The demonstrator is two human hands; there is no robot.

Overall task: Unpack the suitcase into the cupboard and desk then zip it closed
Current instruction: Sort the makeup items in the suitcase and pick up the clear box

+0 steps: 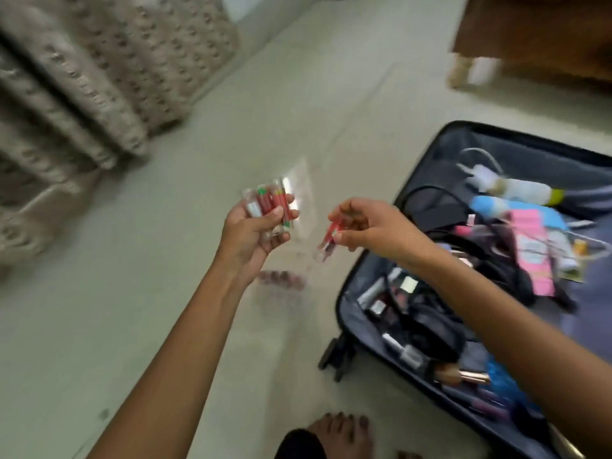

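My left hand (255, 231) clamps several tubes (271, 207), lipsticks perhaps; my right hand (364, 226) pinches one tube (329, 238) beside the open suitcase (430, 154)

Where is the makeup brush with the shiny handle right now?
In the head view the makeup brush lies inside the open suitcase at lower right, near its front edge, beneath the person's right forearm and beside a black pouch.

Two hands (255, 226), one open suitcase (371, 313), one makeup brush (460, 376), one bare foot (341, 435).
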